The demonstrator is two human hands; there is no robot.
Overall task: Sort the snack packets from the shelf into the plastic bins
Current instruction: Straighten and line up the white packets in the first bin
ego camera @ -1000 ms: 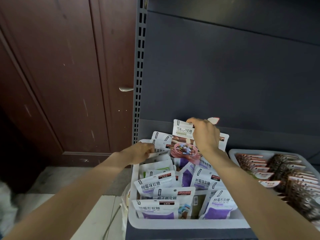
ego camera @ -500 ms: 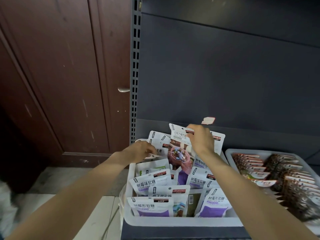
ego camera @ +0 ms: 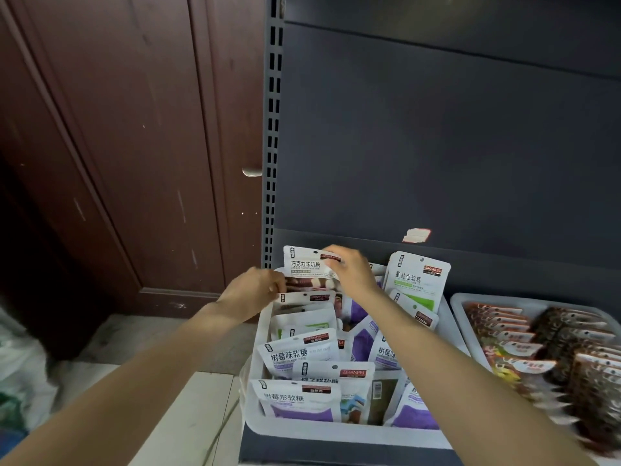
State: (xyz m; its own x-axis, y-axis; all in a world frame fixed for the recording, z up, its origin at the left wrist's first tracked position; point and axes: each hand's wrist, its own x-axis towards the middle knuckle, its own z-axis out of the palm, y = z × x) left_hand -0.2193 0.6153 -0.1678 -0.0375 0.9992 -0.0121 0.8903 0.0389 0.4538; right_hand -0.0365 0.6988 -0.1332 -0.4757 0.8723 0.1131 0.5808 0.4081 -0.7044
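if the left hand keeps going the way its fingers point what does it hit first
Most likely the chocolate milk candy packet that the right hand pinches: the left hand points up and right at its lower left edge. Whether they already touch is unclear.

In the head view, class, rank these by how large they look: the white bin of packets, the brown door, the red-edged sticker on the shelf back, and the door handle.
1. brown door
2. white bin
3. and 4. sticker and door handle: both tiny, too alike to rank.
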